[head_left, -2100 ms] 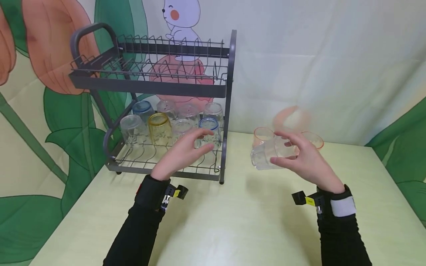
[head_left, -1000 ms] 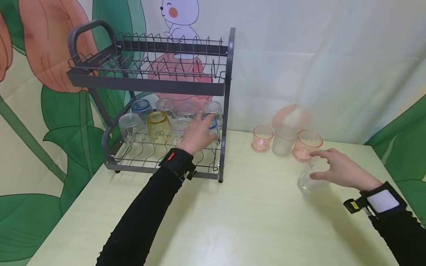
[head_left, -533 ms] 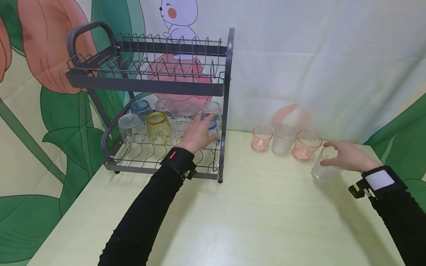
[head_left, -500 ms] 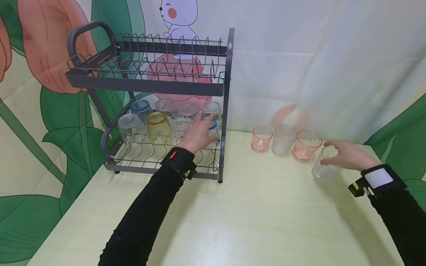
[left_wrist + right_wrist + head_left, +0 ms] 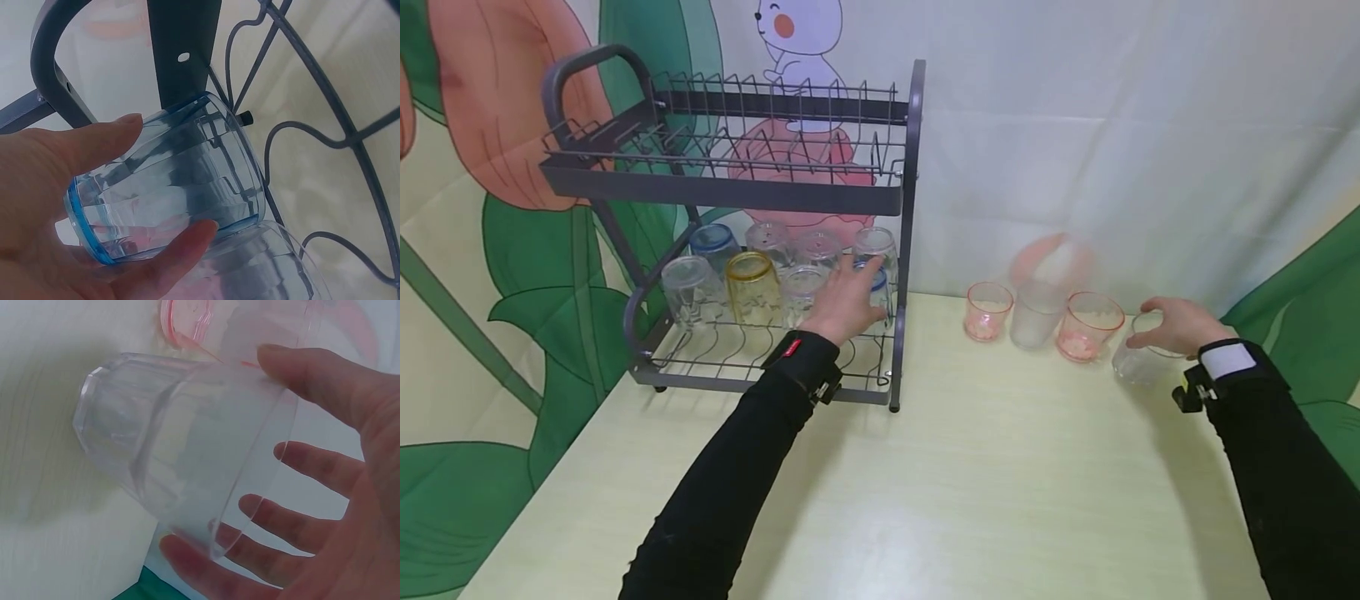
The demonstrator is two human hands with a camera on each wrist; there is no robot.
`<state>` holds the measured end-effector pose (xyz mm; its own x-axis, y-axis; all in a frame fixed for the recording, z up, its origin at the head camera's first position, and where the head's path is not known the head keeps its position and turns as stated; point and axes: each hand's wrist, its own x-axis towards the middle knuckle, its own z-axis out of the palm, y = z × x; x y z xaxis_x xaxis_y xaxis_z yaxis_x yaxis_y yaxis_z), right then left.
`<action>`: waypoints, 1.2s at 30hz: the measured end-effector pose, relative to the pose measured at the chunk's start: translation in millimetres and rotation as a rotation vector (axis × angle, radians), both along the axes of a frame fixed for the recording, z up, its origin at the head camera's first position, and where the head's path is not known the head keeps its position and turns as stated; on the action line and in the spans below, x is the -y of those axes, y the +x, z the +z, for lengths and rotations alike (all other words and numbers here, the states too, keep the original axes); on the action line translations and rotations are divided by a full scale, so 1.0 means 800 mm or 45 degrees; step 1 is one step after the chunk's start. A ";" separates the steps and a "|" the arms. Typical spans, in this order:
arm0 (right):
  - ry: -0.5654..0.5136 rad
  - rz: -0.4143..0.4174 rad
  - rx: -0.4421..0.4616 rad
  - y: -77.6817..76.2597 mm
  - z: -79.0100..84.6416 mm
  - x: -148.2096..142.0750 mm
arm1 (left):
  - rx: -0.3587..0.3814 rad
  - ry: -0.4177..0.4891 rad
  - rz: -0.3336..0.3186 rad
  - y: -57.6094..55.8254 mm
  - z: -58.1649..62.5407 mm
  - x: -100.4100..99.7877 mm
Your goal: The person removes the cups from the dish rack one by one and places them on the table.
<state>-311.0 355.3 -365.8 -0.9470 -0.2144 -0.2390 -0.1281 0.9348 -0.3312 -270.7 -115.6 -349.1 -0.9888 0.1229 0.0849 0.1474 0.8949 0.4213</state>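
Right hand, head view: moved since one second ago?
Yes. Right hand went farther back, its clear glass shifting from in front of the larger pink glass to that one's right.

Tabletop (image 5: 887,533) glare, soft shadows, dimmer wrist views

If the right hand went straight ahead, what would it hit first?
Besides the clear cup it holds, the right hand would probably meet the nearest pink-rimmed cup, judging by the head view; depth is unclear, so the table might come first.

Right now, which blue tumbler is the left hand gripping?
The front-right blue tumbler, with fingers curled round it; the back-left blue tumbler stands untouched.
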 end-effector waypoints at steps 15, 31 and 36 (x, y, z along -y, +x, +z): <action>-0.034 -0.016 0.002 -0.027 -0.006 0.004 | -0.010 -0.045 0.025 0.004 0.001 0.006; 0.008 0.009 -0.014 -0.027 -0.006 0.001 | -0.031 -0.069 -0.002 0.000 0.001 -0.002; 0.011 0.023 -0.012 -0.027 -0.008 0.004 | -0.021 -0.052 0.008 0.002 0.001 0.000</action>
